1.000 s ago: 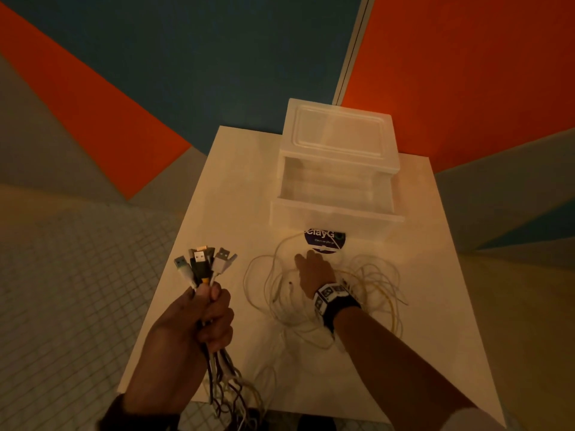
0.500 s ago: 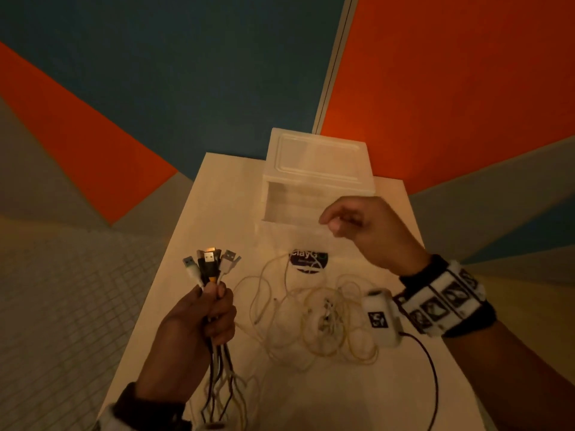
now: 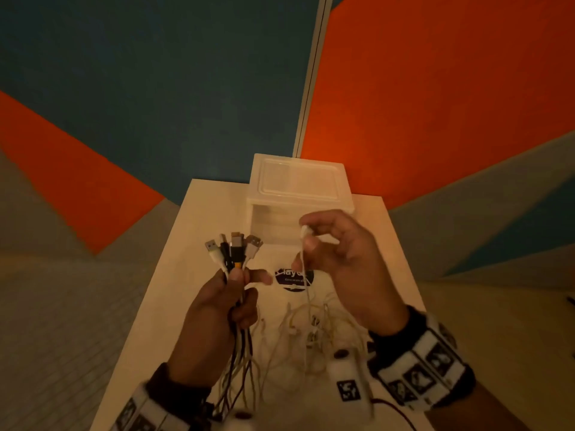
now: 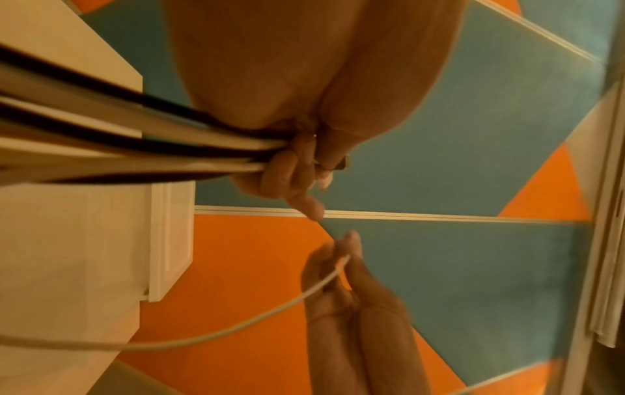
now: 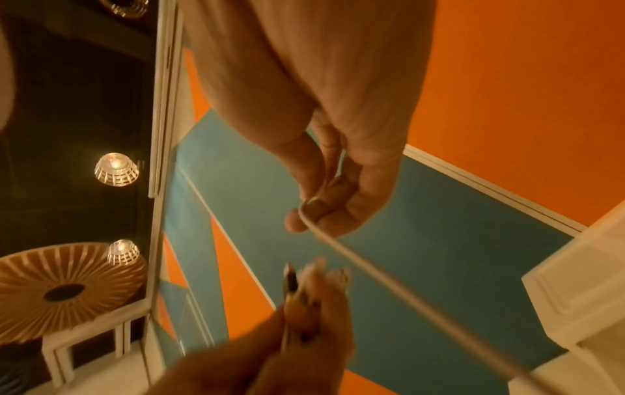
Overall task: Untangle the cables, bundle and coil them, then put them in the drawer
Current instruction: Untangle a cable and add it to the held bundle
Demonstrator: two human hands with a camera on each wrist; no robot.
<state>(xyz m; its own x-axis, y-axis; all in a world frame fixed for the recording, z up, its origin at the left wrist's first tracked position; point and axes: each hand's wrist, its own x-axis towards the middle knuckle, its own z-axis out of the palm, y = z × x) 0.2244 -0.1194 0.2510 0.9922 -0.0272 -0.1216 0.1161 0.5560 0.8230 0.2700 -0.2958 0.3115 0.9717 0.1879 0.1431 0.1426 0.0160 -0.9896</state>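
My left hand (image 3: 239, 286) grips a bundle of black and white cables (image 3: 234, 251), plug ends fanned upward, the tails hanging below the fist over the table's front edge. To its right, my right hand (image 3: 306, 236) pinches the end of one white cable (image 3: 306, 286) between thumb and fingers and holds it up above the table. That cable runs down into a tangle of pale cables (image 3: 311, 334) lying on the white table (image 3: 202, 219). Behind stands the white plastic drawer unit (image 3: 300, 185), its drawer (image 3: 273, 225) pulled open. The left wrist view shows the gripped bundle (image 4: 135, 149) and the pinched cable (image 4: 270, 310).
A round dark sticker (image 3: 294, 278) sits on the table in front of the drawer. The table stands in a corner of orange, blue and grey walls (image 3: 435, 88). Tiled floor (image 3: 46, 321) lies left of the table. Ceiling lamps (image 5: 116, 169) show in the right wrist view.
My right hand left the tangle on the table, rose and now holds one white cable's end up beside the left hand. The left hand kept its bundle and lifted slightly.
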